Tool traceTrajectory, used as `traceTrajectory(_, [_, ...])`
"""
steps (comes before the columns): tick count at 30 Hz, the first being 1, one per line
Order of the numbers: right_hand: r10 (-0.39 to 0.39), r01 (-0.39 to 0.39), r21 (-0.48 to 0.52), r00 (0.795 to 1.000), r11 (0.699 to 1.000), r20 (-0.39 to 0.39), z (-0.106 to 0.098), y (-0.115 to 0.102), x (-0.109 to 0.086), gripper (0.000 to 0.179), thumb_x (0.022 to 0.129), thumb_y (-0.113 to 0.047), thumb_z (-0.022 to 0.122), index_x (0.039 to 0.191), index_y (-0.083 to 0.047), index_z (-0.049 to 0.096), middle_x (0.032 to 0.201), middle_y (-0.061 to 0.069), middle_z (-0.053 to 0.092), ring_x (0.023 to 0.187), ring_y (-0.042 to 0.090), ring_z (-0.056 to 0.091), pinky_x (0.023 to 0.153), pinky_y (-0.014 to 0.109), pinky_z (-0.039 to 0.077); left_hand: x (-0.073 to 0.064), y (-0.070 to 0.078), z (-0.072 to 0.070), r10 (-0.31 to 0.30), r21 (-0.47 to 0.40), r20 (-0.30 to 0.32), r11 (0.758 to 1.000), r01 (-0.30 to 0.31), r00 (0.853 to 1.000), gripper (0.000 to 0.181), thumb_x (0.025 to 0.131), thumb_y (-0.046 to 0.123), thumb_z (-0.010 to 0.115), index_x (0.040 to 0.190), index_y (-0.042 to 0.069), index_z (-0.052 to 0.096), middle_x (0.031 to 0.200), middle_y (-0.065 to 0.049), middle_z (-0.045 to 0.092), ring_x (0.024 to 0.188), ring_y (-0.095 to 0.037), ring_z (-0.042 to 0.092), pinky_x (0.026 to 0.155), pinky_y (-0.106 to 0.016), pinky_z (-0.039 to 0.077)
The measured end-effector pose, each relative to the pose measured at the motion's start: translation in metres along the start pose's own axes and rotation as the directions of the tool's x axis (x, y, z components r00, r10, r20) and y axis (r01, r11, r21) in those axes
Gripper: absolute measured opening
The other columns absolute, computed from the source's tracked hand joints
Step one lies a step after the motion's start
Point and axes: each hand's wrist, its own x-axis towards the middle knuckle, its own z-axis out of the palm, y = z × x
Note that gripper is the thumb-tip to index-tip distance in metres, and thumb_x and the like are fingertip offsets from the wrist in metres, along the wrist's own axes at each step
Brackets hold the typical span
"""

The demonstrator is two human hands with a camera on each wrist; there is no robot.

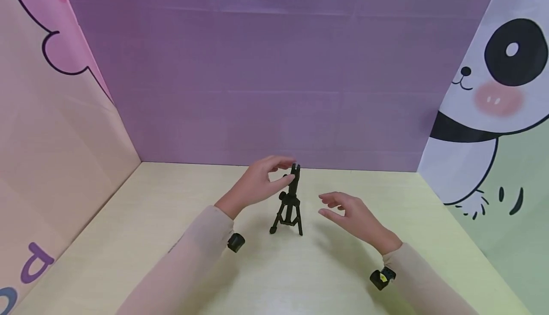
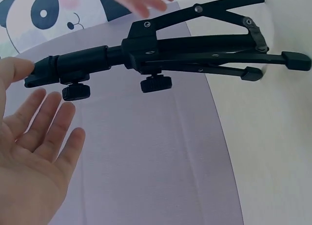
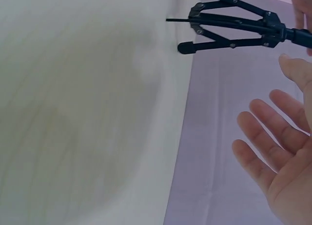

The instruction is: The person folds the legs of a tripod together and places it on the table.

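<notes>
A small black tripod (image 1: 292,199) stands upright on the table, its legs spread a little and a clamp-like top pointing up. Two round knobs show on one side of it in the left wrist view, one of them a ribbed lower knob (image 2: 156,83). My left hand (image 1: 260,180) is at the tripod's top, the thumb tip right at the clamp end and the other fingers extended beside it, loosely bent. To the right of the tripod, my right hand (image 1: 349,213) hovers apart from it with relaxed fingers and nothing in its grasp.
The pale wooden table (image 1: 171,238) meets a purple back wall (image 1: 274,67). Side panels close it in, a pinkish one (image 1: 51,138) on the left and one with a panda picture (image 1: 484,105) on the right. Each wrist wears a small black device.
</notes>
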Motion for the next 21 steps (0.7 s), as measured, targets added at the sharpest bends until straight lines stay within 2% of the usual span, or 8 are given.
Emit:
traceTrajectory(5, [0.037,-0.036,-0.007,0.999,0.999,0.021,-0.001,0.007,-0.007,0.041,0.095,-0.032,0.072,0.131,-0.013,0.065,0.126,0.0,0.067,0.107,0.024,0.067,0.088,0.047,0.054,0.006,0.0,0.001,0.038,-0.031,0.044,0.999,-0.036,0.998,0.042,0.099,0.022,0.066,0.139,0.013,0.058,0.136,0.0,0.059,0.121,-0.016,0.057,0.105,-0.036,0.044])
traceTrajectory(11, [0.05,-0.05,-0.009,0.997,0.999,0.05,-0.001,0.01,-0.011,0.042,0.096,-0.033,0.071,0.132,-0.011,0.064,0.127,0.004,0.066,0.109,0.029,0.065,0.088,0.051,0.053,0.009,-0.001,0.003,0.044,-0.09,0.077,0.995,-0.037,0.996,0.038,0.1,0.019,0.064,0.138,0.013,0.06,0.135,0.002,0.061,0.12,-0.015,0.058,0.104,-0.031,0.044])
traceTrajectory(16, [0.067,-0.065,-0.024,0.994,0.998,0.083,-0.002,0.014,-0.013,0.046,0.096,-0.035,0.07,0.133,-0.01,0.063,0.13,0.009,0.064,0.112,0.031,0.064,0.091,0.051,0.051,0.01,-0.003,0.003,0.059,-0.125,0.087,0.991,-0.048,0.994,0.036,0.101,0.017,0.062,0.137,0.013,0.061,0.128,0.002,0.065,0.11,-0.011,0.063,0.1,-0.026,0.046])
traceTrajectory(21, [0.082,-0.077,-0.046,0.99,0.996,0.115,-0.002,0.018,-0.014,0.048,0.096,-0.036,0.069,0.134,-0.007,0.061,0.131,0.011,0.064,0.113,0.032,0.062,0.092,0.05,0.051,0.01,-0.003,0.003,0.076,-0.129,0.084,0.99,-0.065,0.994,0.037,0.101,0.017,0.062,0.138,0.01,0.06,0.128,-0.003,0.066,0.107,-0.009,0.065,0.098,-0.025,0.047])
